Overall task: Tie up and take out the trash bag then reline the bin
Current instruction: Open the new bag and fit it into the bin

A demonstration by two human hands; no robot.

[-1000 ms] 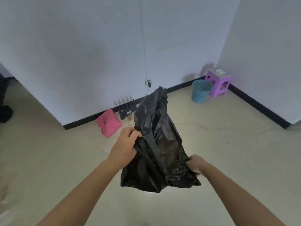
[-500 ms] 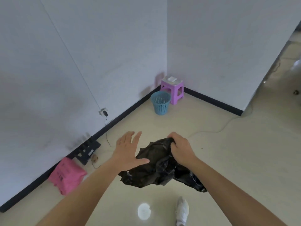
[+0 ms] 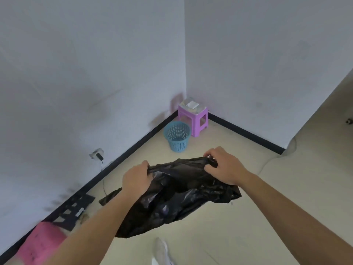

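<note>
The left hand and right hand each gripped the rim of a limp black plastic trash bag, held in the air near the round blue lattice plastic bin. The bin stood unlined, so relining probably remained.

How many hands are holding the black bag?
2. The left hand grips the bag at its left edge; the right hand pinches its right edge.
</note>
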